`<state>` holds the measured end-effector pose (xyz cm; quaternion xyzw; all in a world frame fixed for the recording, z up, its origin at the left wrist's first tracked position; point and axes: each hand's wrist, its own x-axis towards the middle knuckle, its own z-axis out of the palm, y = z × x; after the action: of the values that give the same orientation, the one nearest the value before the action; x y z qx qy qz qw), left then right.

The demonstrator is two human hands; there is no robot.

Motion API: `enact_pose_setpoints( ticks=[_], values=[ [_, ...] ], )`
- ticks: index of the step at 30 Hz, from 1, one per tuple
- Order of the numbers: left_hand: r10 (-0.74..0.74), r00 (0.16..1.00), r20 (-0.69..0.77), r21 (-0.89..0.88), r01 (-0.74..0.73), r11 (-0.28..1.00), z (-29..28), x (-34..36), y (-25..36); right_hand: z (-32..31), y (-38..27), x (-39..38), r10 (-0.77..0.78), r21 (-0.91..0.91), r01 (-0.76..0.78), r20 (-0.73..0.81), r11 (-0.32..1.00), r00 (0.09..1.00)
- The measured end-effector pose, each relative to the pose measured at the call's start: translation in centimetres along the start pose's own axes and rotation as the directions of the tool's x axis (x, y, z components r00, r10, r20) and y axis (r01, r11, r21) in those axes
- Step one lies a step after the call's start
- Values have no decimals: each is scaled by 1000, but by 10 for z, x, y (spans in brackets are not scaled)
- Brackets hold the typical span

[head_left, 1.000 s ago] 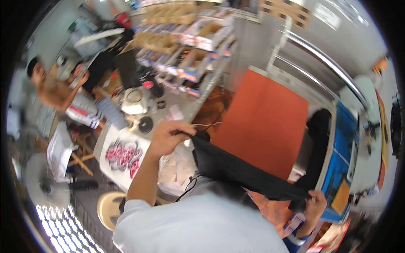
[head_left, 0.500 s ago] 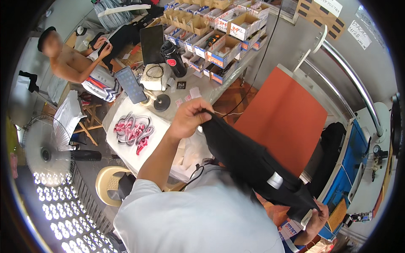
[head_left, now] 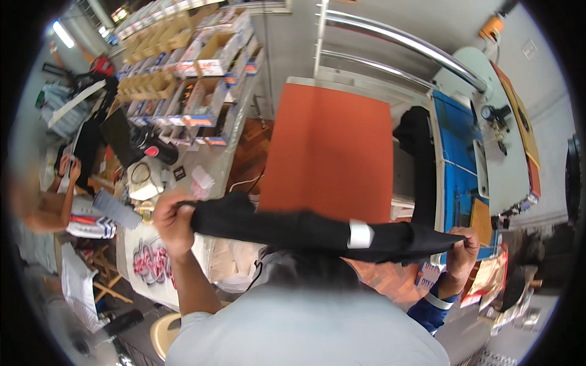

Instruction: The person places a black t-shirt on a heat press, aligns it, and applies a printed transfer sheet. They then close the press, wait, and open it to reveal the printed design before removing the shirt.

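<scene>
Closest in, a pale grey shirt (head_left: 305,317). Just past that, a left hand (head_left: 174,222) pinched tight on one end of a black cloth (head_left: 293,229), thumb uppermost. Almost level across the view, a right hand (head_left: 462,253) gripping the opposite, tapered end, with a blue wrist band (head_left: 430,314) below. Between both hands, the black cloth as a long narrow strip, with a white tag (head_left: 360,235) right of middle.

Compared with half a second ago: hands wider apart in the view, cloth drawn out longer, no longer slanting steeply down to the right, and the whole view swung round. Judging from that, cloth straighter and flatter, with both ends firmly under control. Impossible to tell whether hanging wholly clear or brushing anything underneath.

Beyond, partly covered by the cloth in the view, a red board (head_left: 332,146). To the right, a second dark cloth (head_left: 425,183), then a blue panel (head_left: 455,134). To the left, a table (head_left: 213,158) bearing a red-and-grey bundle (head_left: 152,262), a bottle (head_left: 157,146) and rows of open boxes (head_left: 210,58). Farther left, blurred, a co-worker's hand (head_left: 73,169). Past the board, shiny metal bars (head_left: 400,38).
</scene>
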<state>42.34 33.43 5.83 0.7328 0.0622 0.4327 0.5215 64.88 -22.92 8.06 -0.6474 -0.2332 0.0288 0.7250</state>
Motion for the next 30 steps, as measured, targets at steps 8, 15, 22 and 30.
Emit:
enact_pose_setpoints(
  ticks=[8,15,22,30],
  values=[
    [-77,997,9,198,73,977,-6,20,-10,-17,-3,-16,93,-488,-194,-223,851,970],
    [-82,990,114,-89,92,992,-19,34,-3,-22,-37,-5,110,-468,-148,-108,871,988],
    [87,968,237,-263,-22,964,-26,51,0,-35,-40,5,33,-459,-54,-54,887,998],
    [53,983,174,61,-65,996,-47,33,7,-33,-33,15,60,-633,-108,-97,766,993]
  ],
)
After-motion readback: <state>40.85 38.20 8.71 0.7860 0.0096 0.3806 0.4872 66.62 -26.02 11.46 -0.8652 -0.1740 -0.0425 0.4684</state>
